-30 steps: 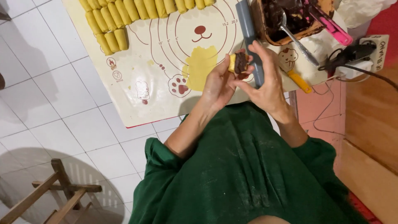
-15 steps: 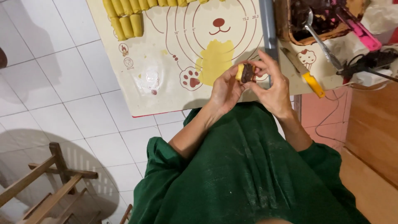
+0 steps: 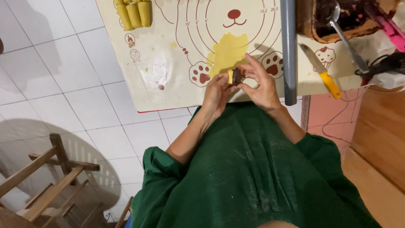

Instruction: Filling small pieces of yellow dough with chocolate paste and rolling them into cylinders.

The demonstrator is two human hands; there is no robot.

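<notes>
Pinching a small yellow dough piece (image 3: 230, 76) with dark filling (image 3: 237, 76), my left hand (image 3: 216, 92) and right hand (image 3: 262, 84) are now gripping it lower, just above the mat (image 3: 177, 63), nearer my lap.

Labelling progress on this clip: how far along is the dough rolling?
Done: three finished yellow rolls lie at the mat's top edge. In hand: left hand and right hand together hold a dough piece with dark filling above the mat. Left: a flat yellow dough sheet remains on the mat, and dark filling still sits in the container.
</notes>
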